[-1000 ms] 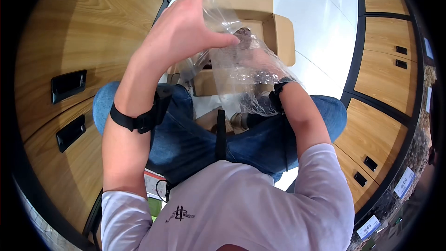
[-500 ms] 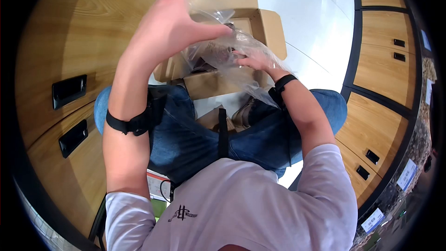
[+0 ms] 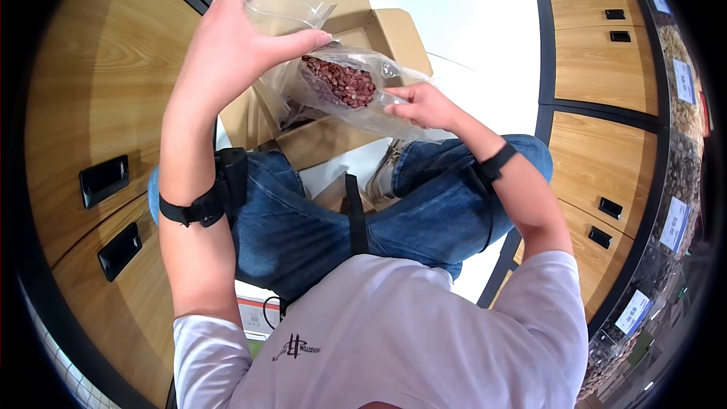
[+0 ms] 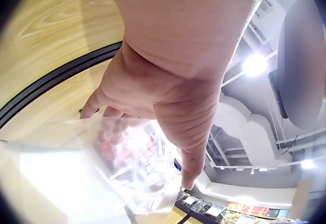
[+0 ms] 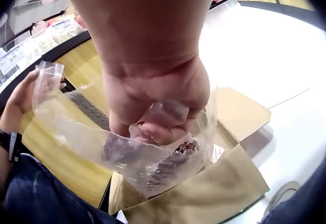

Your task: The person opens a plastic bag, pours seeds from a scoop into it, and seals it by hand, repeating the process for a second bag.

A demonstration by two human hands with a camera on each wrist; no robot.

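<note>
A clear plastic bag (image 3: 291,76) of small dark red, bean-like pieces (image 3: 344,83) hangs over the cardboard box. My left hand (image 3: 235,38) holds up the bag's mouth at the left, thumb and fingers spread wide; the right wrist view has this hand (image 5: 23,94) at the bag's upper edge. On the bag's other side, my right hand (image 3: 424,106) pinches the plastic close to the red pieces. Its curled fingers (image 5: 158,132) show against the bag in the right wrist view, where the folds partly cover the contents.
An open cardboard box (image 3: 333,140) with raised flaps stands on the white floor (image 3: 462,45) before my knees. Wooden drawers (image 3: 98,106) rise close on the left, and wooden cabinets (image 3: 598,68) line the right. Shelves with price tags (image 3: 674,223) run along the far right.
My right hand has drawn back from over the bag to its right side and now pinches the plastic. Both hands and the bag shift left in view, and the red pieces now show clearly.
</note>
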